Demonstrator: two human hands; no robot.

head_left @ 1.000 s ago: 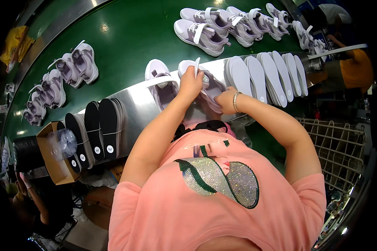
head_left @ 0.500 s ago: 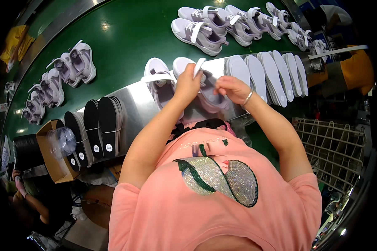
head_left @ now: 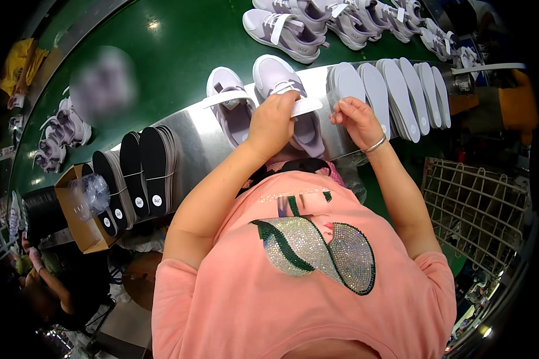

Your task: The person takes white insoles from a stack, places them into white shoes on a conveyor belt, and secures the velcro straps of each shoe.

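Observation:
A lilac sneaker (head_left: 276, 71) with white sole and laces stands in front of me on the metal ledge, toe pointing away. My left hand (head_left: 272, 124) is closed on it at the opening, by its loose white strap (head_left: 307, 106). Left of it stands a matching sneaker (head_left: 238, 122), its strap lying across the opening. To the right, apart from the shoe, my right hand (head_left: 358, 121) has its fingers pinched together beside the pale insoles (head_left: 347, 82). Whether something thin is between those fingertips I cannot make out.
Stacks of black insoles (head_left: 157, 170) stand on the left, beside an open cardboard box (head_left: 78, 214) with clear plastic. Further sneakers (head_left: 284, 36) line the green surface (head_left: 179, 60) at the back right and far left. A wire basket (head_left: 476, 209) is at right.
My right hand has moved away from the shoe opening to the right, toward the pale insoles. The held sneaker has shifted, its toe farther away. A sneaker at far left is now blurred.

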